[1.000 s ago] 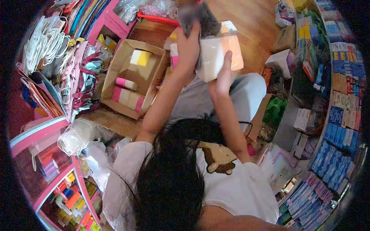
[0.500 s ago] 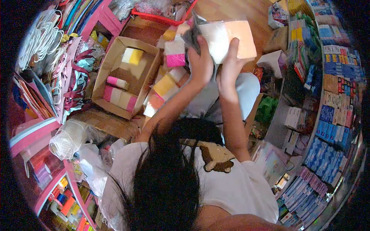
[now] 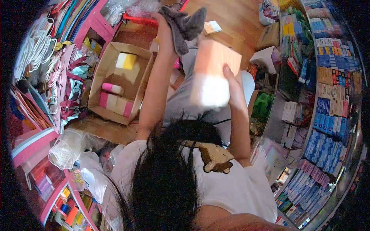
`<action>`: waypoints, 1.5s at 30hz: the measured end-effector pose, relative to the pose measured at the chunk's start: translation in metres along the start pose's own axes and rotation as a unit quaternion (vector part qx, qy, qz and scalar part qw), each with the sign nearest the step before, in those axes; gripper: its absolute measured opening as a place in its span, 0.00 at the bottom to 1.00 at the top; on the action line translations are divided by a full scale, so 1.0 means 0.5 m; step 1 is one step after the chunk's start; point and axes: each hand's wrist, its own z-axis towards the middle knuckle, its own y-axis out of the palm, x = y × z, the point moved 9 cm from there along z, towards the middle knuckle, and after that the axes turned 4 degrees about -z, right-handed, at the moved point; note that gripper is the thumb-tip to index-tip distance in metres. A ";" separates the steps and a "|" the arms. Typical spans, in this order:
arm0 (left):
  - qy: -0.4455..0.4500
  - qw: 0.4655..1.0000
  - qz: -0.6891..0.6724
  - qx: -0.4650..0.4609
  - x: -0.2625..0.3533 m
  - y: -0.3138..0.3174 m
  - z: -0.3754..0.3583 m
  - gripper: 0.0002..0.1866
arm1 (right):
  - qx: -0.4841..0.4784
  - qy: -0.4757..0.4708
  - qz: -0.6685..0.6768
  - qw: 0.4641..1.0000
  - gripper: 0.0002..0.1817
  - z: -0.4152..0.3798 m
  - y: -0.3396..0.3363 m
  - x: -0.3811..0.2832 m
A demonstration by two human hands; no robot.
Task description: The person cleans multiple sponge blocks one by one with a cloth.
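My left hand point(image 3: 163, 32) is closed on a dark grey cloth point(image 3: 187, 23), raised near the red basket and partly covered by the cloth. My right hand point(image 3: 236, 86) grips a blocky orange-and-white pack point(image 3: 217, 57) by its side, thumb on the orange part; the pack is blurred and tilted above my lap. To the left, an open cardboard box point(image 3: 140, 75) holds a white-and-yellow pack point(image 3: 126, 61), a small pink-and-white pack point(image 3: 113, 88) and a longer pink-and-white one point(image 3: 115, 103). Another small orange-and-white pack point(image 3: 212, 27) lies on the floor.
A red basket point(image 3: 140, 18) with plastic-wrapped goods stands at the top. Shelves of small boxes point(image 3: 327, 111) line the right side. On the left are hanging white cords point(image 3: 36, 50), pink shelving point(image 3: 86, 29) and a white twine spool point(image 3: 67, 148).
My left hand has moved up and left with the cloth, away from the pack. The right hand has brought the pack lower, closer to my body, and turned it.
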 end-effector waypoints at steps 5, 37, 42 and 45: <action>0.028 0.999 0.038 -0.021 -0.020 0.034 -0.074 0.31 | -0.052 -0.048 0.011 0.997 0.34 -0.018 0.008 -0.035; -0.299 0.923 -0.092 -0.226 -0.287 0.062 -0.182 0.28 | 0.272 -0.258 -0.085 0.923 0.16 -0.064 -0.242 -0.176; -0.297 0.905 -0.202 -0.227 -0.298 0.074 -0.178 0.38 | 0.093 -0.254 -0.455 0.848 0.14 -0.045 -0.075 -0.151; -0.404 0.773 -0.390 -0.295 -0.296 0.099 -0.213 0.42 | 0.121 -0.270 -0.613 0.732 0.22 -0.028 -0.022 -0.064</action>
